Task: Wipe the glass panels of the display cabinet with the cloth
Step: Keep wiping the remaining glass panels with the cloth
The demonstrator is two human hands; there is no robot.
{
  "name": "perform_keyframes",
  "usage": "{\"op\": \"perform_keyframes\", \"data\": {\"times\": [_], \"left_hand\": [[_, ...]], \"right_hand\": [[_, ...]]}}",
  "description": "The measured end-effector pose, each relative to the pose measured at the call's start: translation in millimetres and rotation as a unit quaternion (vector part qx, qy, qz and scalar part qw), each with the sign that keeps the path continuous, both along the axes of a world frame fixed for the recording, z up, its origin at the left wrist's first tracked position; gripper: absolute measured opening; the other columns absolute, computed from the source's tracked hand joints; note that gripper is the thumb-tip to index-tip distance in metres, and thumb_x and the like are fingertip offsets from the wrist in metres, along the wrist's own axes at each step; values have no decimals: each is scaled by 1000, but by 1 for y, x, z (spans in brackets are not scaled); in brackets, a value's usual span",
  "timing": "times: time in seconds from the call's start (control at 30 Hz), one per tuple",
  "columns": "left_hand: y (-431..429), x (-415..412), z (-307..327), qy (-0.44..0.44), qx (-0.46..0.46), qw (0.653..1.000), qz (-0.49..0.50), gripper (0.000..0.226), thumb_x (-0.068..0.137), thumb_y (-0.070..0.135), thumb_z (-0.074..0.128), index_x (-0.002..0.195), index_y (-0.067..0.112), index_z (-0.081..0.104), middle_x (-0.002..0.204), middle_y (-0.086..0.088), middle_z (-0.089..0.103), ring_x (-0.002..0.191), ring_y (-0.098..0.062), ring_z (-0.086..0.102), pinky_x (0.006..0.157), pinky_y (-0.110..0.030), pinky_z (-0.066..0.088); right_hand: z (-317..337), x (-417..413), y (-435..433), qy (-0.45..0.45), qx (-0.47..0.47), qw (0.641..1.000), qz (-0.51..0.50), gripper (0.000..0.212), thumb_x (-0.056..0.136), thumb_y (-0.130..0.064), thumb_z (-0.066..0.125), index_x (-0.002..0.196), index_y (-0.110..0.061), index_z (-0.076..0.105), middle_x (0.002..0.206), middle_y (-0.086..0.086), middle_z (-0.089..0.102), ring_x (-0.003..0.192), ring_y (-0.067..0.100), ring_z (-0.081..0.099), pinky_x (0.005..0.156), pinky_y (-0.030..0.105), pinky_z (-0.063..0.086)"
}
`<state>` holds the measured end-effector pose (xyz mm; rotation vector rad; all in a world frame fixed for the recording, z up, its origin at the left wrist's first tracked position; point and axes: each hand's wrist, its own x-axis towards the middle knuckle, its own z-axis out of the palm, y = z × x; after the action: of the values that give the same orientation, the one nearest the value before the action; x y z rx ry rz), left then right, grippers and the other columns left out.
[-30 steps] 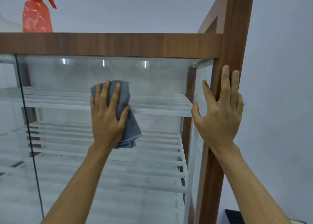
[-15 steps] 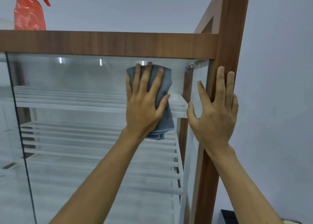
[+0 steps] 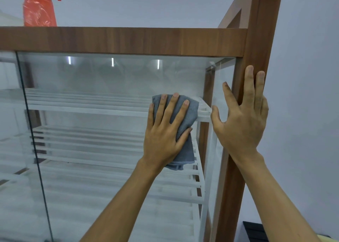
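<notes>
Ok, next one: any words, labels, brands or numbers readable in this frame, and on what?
None readable.
Red spray bottle standing on the wooden frame: no label visible.
Frame, glass panel, grey cloth: no print.
Dark object at the lower right edge: too cut off to tell.

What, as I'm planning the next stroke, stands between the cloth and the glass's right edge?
Only the right hand: its thumb lies just right of the cloth, which the left hand presses to the glass. Nothing else visible.
</notes>
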<state>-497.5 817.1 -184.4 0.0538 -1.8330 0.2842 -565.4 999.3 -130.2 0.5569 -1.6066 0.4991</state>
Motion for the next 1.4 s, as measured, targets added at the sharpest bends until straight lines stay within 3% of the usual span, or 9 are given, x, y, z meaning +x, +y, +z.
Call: {"op": "perform_keyframes", "data": {"times": [0.17,0.27,0.53,0.7,0.93,1.4], "left_hand": [[-36,23,-25,-4,21,1000,-4,60,105,47,39,157,18,30,165,-13,23,155,-34,13,127,-53,8],[-61,39,-32,-5,28,1000,4,59,104,43,41,157,18,30,165,-13,22,155,-34,13,127,-52,8],[-143,90,-53,-17,55,998,22,60,104,39,42,159,21,24,167,-11,19,156,-32,11,127,-50,6],[-213,130,-67,-26,77,996,32,60,105,39,40,159,19,24,167,-12,19,157,-29,8,128,-47,2],[-290,166,-81,-24,80,996,26,62,104,37,42,160,18,23,167,-12,19,157,-25,2,128,-49,9],[-289,142,-90,50,79,996,-1,66,102,42,47,157,11,29,164,-19,24,154,-40,14,127,-50,6]], "right_hand": [[-6,12,-7,12,-39,998,56,45,94,-36,62,136,-21,62,164,15,25,152,38,15,122,58,11],[-30,33,-31,33,-7,995,90,44,93,-33,62,135,-21,63,161,16,30,152,40,18,122,61,5],[-96,83,-129,-10,53,986,157,49,91,-31,60,139,-20,60,161,15,31,152,38,19,118,67,16],[-128,105,-181,-52,58,988,134,53,91,-34,59,143,-22,55,162,14,29,153,37,18,120,65,11],[-142,127,-247,-58,62,991,101,57,95,-40,50,149,-25,47,165,11,23,154,35,13,122,61,1],[-151,104,-265,-20,66,995,77,63,96,-48,53,153,-26,39,164,10,25,155,31,13,123,57,4]]}}
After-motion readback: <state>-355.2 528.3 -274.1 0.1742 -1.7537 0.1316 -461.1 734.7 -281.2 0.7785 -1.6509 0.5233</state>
